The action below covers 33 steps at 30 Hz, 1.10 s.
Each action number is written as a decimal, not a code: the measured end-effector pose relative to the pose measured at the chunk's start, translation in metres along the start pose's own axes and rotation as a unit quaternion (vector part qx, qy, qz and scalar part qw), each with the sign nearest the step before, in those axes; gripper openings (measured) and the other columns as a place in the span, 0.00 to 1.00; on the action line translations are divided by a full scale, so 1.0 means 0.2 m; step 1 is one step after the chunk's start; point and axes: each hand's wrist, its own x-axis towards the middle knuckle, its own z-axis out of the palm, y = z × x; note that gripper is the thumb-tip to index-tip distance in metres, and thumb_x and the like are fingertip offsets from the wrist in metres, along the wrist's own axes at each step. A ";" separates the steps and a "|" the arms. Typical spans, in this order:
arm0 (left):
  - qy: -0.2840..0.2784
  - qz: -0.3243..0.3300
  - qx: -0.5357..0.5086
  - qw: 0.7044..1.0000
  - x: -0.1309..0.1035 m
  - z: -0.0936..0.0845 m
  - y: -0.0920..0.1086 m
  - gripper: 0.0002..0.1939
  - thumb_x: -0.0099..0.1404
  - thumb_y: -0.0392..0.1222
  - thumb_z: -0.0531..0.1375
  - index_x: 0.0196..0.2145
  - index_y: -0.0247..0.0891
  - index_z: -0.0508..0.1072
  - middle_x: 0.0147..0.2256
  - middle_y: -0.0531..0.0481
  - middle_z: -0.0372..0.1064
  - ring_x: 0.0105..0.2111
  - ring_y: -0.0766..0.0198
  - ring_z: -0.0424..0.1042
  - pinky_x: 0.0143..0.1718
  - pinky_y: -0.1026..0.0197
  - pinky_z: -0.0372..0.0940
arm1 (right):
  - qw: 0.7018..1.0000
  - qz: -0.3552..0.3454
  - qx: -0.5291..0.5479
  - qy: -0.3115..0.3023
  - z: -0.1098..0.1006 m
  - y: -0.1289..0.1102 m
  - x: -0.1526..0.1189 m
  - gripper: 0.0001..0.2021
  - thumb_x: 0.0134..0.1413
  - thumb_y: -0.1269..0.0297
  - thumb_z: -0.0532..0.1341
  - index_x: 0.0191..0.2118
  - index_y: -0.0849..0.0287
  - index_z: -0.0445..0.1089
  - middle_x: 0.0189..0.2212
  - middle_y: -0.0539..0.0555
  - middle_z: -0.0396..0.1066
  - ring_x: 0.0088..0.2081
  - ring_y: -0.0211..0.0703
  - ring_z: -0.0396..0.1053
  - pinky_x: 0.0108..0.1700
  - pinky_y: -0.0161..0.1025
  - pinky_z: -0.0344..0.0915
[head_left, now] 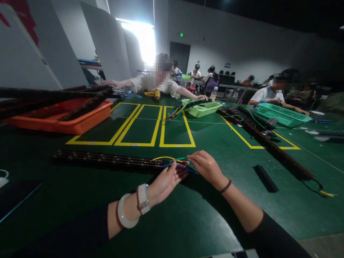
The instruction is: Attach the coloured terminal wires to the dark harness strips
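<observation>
On the desk sit one orange basket, two green baskets and, before the person, one dark strip lying crosswise. The left hand lies half palm-up at its wired end, fingers slightly curled; whether they grip, I cannot tell. The right hand slants in, fingers pinched on a green wire.

A long, dark strip lies flat, reaching far out to the left of the left hand, with thin lines and small bright spots along its top. At its near end, by that hand's thumb, loose wires fan out: a yellow wire arches up, a green wire runs to the right hand's fingertips, and a blue wire crosses the left fingers.
</observation>
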 end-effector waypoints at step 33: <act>0.018 -0.013 -0.013 1.000 0.00 -0.01 0.01 0.15 0.68 0.45 0.50 0.34 0.31 0.70 0.35 0.43 0.71 0.36 0.63 0.71 0.45 0.57 0.66 | 0.961 -0.220 -0.039 -0.162 -0.05 -0.08 0.01 0.17 0.62 0.56 0.53 0.49 0.62 0.67 0.34 0.57 0.70 0.33 0.42 0.64 0.37 0.40 0.60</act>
